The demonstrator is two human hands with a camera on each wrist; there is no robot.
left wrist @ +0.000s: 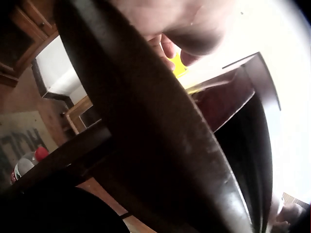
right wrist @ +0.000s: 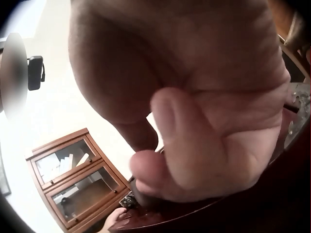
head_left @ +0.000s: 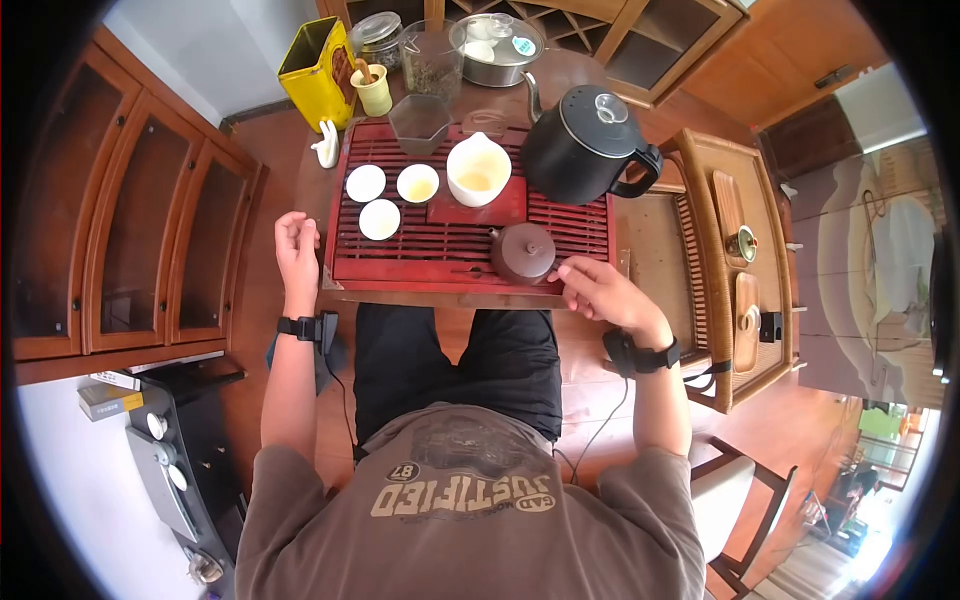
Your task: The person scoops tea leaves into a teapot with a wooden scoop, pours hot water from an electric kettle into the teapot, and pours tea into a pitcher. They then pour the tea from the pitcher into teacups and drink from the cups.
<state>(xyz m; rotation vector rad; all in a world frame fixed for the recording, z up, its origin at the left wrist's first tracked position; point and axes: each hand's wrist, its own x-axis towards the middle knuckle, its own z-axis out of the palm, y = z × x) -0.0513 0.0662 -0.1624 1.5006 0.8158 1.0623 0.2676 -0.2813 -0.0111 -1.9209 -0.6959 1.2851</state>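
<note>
A brown clay teapot (head_left: pixel 524 253) with a knobbed lid sits at the front right of the red slatted tea tray (head_left: pixel 350 270). My right hand (head_left: pixel 603 290) has its thumb and fingertips at the teapot's handle, and in the right wrist view its fingers are curled. Beyond the teapot is a white pitcher (head_left: pixel 479 170) with pale yellow tea. Three small white cups stand to its left; one cup (head_left: pixel 418 183) shows yellowish tea. Beside the tray's left edge, my left hand (head_left: pixel 297 250) holds nothing, its fingers loosely bent.
A black electric kettle (head_left: pixel 590 145) stands at the tray's back right. Behind are a smoky hexagonal glass vessel (head_left: pixel 420 124), a yellow tin (head_left: pixel 315 75), a small pot with a wooden tool (head_left: pixel 371 92), jars and a lidded steel pan (head_left: pixel 500 50). A white figurine (head_left: pixel 326 145) stands left.
</note>
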